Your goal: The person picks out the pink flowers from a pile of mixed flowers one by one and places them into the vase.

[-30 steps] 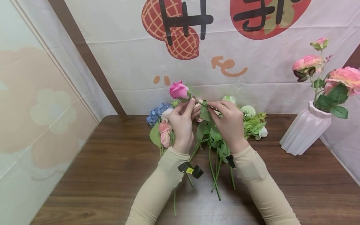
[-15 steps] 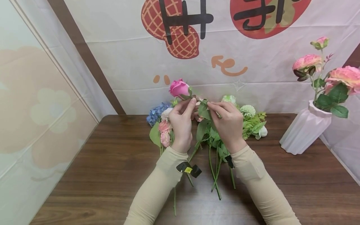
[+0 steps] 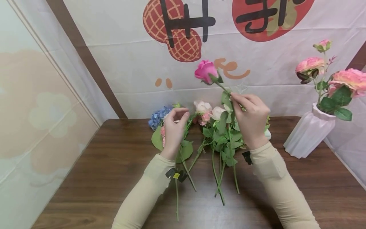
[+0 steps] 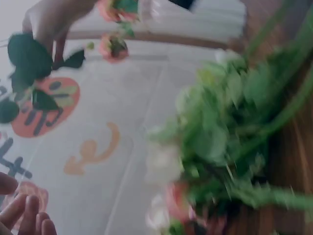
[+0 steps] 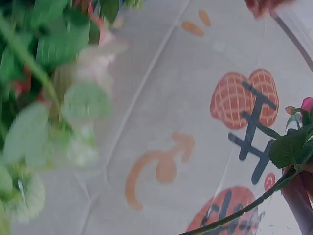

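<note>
My right hand pinches the stem of a pink rose between thumb and fingers, holding it above the flowers on the table. The bloom tilts up to the left, and leaves hang below the grip. In the right wrist view its green stem slants down to the left. My left hand is apart from the rose, its fingers loosely bent around a gap with nothing held. It overlaps a blue hydrangea and pink blooms at the left. Left fingertips show in the left wrist view.
Pale roses and leafy stems lie across the brown table. At the right a white ribbed vase holds pink flowers. A printed cloth hangs behind the table.
My left hand has let go of the rose and moved left and down. My right hand has carried the rose up and to the right.
</note>
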`<state>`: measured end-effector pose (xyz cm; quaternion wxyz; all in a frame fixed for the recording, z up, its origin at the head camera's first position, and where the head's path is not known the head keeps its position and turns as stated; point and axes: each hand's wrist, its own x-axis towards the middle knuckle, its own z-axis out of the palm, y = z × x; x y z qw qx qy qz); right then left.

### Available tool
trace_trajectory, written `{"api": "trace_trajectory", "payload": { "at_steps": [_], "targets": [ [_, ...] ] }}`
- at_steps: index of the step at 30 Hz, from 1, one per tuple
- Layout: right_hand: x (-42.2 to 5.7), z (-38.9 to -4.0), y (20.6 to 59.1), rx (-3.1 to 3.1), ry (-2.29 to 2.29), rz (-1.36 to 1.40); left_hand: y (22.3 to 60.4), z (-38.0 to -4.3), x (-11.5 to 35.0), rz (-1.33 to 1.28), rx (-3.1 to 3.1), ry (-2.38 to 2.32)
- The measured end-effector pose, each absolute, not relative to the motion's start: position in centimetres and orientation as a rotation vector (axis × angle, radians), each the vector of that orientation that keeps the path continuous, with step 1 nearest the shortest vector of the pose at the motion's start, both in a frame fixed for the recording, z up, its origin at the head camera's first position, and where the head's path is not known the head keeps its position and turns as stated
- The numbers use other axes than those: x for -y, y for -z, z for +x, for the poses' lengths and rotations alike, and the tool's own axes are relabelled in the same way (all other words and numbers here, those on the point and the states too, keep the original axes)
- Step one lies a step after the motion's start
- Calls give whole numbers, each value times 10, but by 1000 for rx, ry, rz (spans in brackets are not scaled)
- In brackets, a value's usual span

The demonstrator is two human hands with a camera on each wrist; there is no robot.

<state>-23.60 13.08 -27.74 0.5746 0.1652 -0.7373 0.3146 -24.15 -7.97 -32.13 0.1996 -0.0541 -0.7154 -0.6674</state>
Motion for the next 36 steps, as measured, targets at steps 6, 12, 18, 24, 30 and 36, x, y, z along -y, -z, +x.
{"api": "trace_trajectory", "payload": {
  "at_steps": [6, 12, 18, 24, 30, 36],
  "targets": [
    [-154, -237, 264, 1745, -687, 341, 338, -242, 111, -157, 2114, 1750],
    [-171, -241, 253, 1747, -648, 292, 348, -240, 138, -91, 2230, 1565],
    [-184, -241, 247, 1721, -604, 290, 352, -239, 152, -76, 2287, 1497],
    [-189, -240, 240, 1672, -606, 303, 354, -239, 165, -49, 2340, 1449],
    [-196, -237, 232, 1643, -586, 301, 358, -237, 177, -38, 2388, 1400],
    [-199, -236, 228, 1610, -576, 308, 363, -237, 187, -31, 2441, 1373]
  ]
}}
